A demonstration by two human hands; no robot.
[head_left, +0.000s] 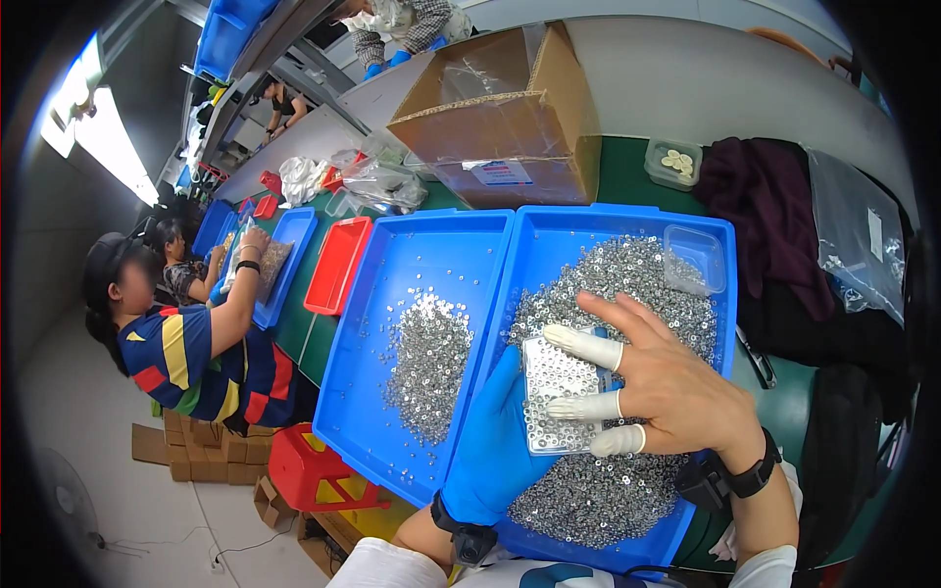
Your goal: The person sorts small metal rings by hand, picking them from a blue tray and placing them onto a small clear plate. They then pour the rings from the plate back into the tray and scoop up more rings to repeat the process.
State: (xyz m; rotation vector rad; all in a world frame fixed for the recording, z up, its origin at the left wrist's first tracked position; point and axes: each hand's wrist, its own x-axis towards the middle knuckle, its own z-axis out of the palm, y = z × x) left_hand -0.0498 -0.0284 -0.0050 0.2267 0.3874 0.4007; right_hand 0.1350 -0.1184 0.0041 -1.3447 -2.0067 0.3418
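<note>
My left hand (495, 446), in a blue glove, grips the left edge of a small white perforated plate (554, 390) filled with tiny metal rings. My right hand (655, 384), with white cots on three fingers, lies flat across the plate's right side. Both hover over a blue tray (720, 230) heaped with small silver rings (618, 284). A second blue tray (368, 343) to the left holds a smaller pile of rings (428, 361). A small clear plastic box (694, 259) sits in the right tray's far corner.
A cardboard box (510, 118) stands behind the trays. A red tray (338, 265) and more blue trays lie left. A seated person (191, 348) in a striped shirt works at the left. Dark cloth (769, 216) and a clear bag (863, 240) lie right. A red stool (314, 470) stands below.
</note>
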